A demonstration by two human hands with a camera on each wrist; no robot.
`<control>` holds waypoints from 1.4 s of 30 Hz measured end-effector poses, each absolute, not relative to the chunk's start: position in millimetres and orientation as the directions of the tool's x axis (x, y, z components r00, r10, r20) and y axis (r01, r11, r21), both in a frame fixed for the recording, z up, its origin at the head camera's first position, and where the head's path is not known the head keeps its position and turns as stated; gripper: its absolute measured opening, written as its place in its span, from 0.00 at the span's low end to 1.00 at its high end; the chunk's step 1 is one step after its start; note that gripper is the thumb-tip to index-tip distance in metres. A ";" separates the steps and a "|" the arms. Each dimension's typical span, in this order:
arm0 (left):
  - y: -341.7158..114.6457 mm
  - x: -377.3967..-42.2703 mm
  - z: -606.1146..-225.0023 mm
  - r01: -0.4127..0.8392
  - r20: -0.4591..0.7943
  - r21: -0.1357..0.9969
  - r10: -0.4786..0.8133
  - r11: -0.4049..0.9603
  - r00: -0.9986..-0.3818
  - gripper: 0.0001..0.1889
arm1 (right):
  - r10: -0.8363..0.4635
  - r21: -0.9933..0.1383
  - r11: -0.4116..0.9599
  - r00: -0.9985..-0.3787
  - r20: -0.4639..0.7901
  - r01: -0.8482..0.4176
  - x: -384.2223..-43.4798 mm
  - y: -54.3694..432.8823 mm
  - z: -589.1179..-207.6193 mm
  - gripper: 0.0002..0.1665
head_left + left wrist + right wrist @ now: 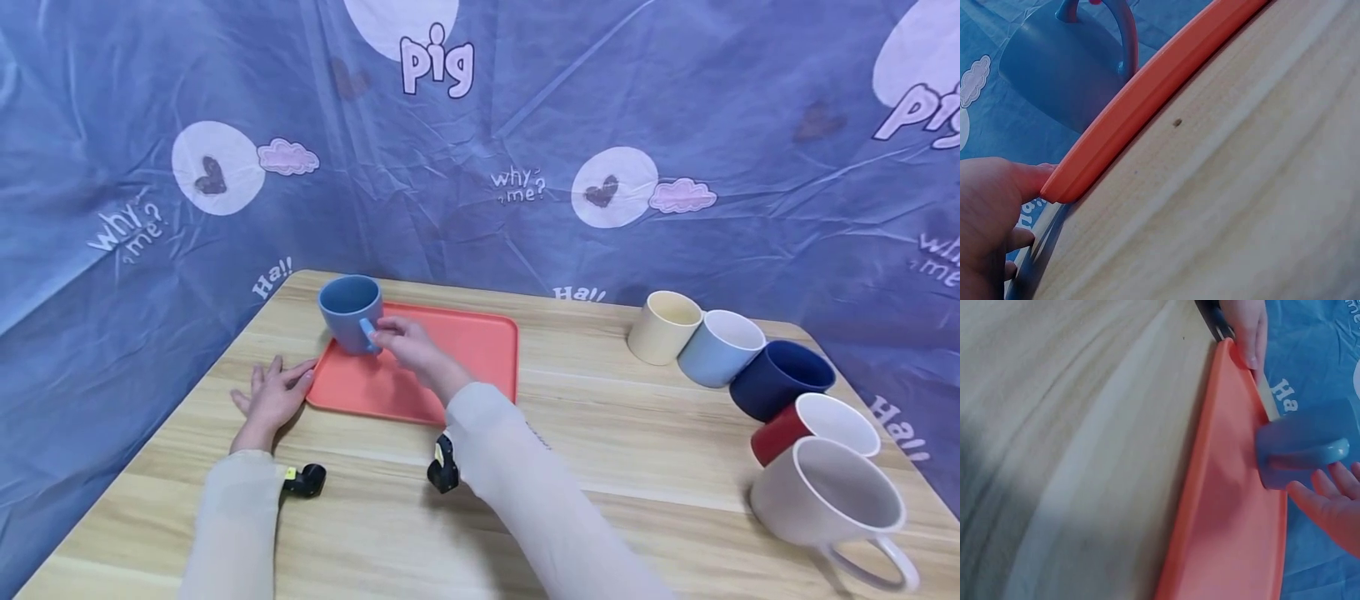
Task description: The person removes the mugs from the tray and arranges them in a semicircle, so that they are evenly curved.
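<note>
A blue mug stands upright at the far left corner of a coral-red tray. My right hand is at its handle, fingertips touching or very near it. In the right wrist view, the fingers of that right hand are loosely extended and the thumb is apart from them, not wrapped round the handle. My left hand rests at the tray's near left corner, fingers spread on the wooden table. The left wrist view shows a digit of the left hand touching the tray's rim.
Along the table's right side, a row of mugs runs from back to front: cream, light blue, navy, red with white inside, and grey-white. A blue printed cloth hangs behind the wooden table.
</note>
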State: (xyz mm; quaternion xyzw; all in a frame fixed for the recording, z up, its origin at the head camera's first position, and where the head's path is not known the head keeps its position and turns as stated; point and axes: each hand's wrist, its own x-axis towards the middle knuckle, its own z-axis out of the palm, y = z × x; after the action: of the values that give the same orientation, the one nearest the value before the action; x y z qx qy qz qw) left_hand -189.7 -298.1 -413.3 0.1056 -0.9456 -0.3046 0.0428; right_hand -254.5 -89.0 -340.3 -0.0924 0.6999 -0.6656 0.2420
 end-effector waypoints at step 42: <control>-299.4 -187.2 -414.6 -0.128 0.038 0.601 -0.189 0.789 -0.981 0.27 | -0.188 -0.955 0.141 -0.940 -0.286 0.262 -231.1 -48.1 -351.9 0.10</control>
State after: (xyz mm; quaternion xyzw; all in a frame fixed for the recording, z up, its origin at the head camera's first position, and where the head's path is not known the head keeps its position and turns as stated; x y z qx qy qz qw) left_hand -187.2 -299.4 -414.6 0.0839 -0.9444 -0.3142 0.0481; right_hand -231.1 -48.1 -351.9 0.0253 0.7356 -0.6548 0.1717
